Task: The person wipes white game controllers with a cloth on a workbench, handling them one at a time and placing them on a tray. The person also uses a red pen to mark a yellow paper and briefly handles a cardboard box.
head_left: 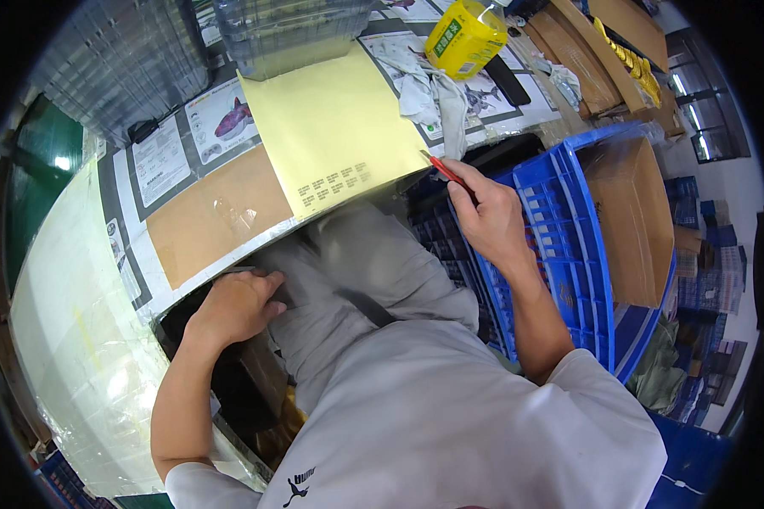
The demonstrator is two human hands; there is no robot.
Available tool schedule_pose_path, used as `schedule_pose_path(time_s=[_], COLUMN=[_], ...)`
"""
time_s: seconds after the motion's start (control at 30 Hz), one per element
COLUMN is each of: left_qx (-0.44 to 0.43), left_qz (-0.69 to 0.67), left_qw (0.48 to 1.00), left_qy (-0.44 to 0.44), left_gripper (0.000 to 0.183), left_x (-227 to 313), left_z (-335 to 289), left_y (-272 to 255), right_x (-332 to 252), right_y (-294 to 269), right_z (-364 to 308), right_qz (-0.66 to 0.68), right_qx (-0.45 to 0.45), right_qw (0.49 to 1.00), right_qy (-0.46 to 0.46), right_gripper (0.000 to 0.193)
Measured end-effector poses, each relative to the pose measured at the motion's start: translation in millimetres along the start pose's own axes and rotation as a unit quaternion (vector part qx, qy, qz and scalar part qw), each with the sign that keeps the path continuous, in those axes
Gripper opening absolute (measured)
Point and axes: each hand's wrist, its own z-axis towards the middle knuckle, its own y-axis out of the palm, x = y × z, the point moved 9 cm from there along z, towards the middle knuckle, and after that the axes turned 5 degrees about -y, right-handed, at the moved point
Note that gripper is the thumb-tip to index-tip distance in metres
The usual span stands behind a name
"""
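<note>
Closest to us is the pale shirt [450,416], above grey trousers [382,263]. We see the right hand [492,212] with its fingers closed round a red tool [446,171], its tip at the near right corner of the yellow sheet [331,119] on the tabletop [120,174]. The left hand [233,305] is by the trousers, fingers loosely curled; we cannot tell whether they hold anything. A blue crate [601,280] stands to the right.

Head-worn fisheye, facing down, near hands [494,216]
</note>
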Motion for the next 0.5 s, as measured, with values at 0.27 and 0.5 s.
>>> schedule_pose_path(time_s=[0.27,0.5], left_qx=[0.016,0.004], left_qz=[-0.005,-0.023], left_qw=[1.0,1.0], left_qy=[-0.007,-0.002], left_gripper=[0.043,0.046], left_x=[-2,-3], left_z=[1,2], left_y=[-3,-5], right_x=[2,5], right_y=[4,11], right_z=[0,6], right_qz=[-0.058,-0.072], right_qx=[0.016,0.017], right_qw=[0.998,0.997], right_qy=[-0.018,-0.026], right_gripper=[0.031,0.031])
